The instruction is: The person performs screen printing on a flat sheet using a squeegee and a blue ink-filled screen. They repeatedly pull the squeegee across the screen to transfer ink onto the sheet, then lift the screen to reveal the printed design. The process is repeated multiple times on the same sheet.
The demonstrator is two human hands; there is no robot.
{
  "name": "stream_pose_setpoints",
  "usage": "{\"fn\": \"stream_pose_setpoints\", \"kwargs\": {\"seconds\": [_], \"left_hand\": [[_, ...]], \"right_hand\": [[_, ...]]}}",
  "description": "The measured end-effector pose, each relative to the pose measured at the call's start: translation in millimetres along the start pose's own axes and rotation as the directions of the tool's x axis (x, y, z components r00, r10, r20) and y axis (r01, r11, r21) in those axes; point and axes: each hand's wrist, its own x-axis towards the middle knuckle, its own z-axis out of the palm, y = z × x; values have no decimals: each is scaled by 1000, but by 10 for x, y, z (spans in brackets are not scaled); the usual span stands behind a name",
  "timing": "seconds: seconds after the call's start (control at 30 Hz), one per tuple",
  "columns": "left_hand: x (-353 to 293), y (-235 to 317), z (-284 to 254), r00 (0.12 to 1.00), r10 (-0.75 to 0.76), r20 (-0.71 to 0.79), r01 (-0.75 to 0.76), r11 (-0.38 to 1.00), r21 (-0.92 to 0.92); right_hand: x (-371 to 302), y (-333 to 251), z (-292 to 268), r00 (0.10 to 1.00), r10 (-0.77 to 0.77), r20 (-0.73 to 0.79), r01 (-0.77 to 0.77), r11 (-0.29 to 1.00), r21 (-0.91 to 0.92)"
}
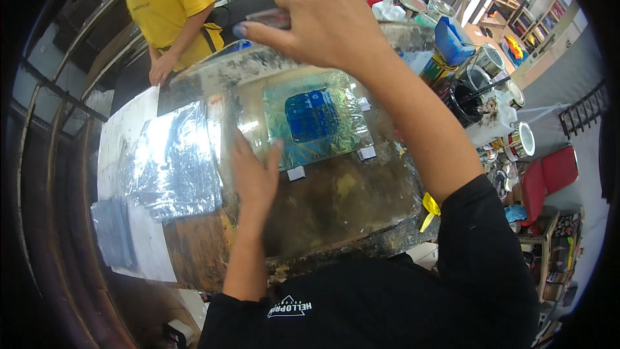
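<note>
My right hand (316, 22) is raised over the far side of the work surface, its fingers closed round a flat, grey-brown, ink-stained piece (270, 19); its exact kind is hard to make out. Blue ink marks the thumb tip. My left hand (254, 171), slightly blurred, has its fingers stretched out beside the left edge of a greenish see-through sheet (278, 113). Dark blue ink (313, 116) covers a squarish patch in the middle of that sheet. White tabs, such as the near one (296, 173), sit round its edges. Shiny clear plastic sheets (177, 168) lie left of my left hand.
A white board (152, 245) bears the plastic sheets and a greyish plastic stack (113, 232). Ink tins, a blue jug (453, 42) and a dark ink pot (464, 103) crowd the right. A person in yellow (171, 0) stands at the far left. A red chair (549, 178) stands right.
</note>
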Motion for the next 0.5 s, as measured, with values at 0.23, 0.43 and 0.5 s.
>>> {"fn": "stream_pose_setpoints", "kwargs": {"seconds": [0.23, 0.43, 0.5], "left_hand": [[-497, -187, 597, 982, -146, 123, 142, 989, 45], [-109, -109, 323, 959, -265, 100, 281, 844, -456], [90, -220, 56, 951, -305, 55, 278, 759, -589]], "right_hand": [[400, 129, -166, 997, -20, 72, 13, 995, 96], [512, 218, -252, 976, 1, 219, -30, 991, 128], [536, 203, -193, 994, -34, 101, 19, 990, 139]]}}
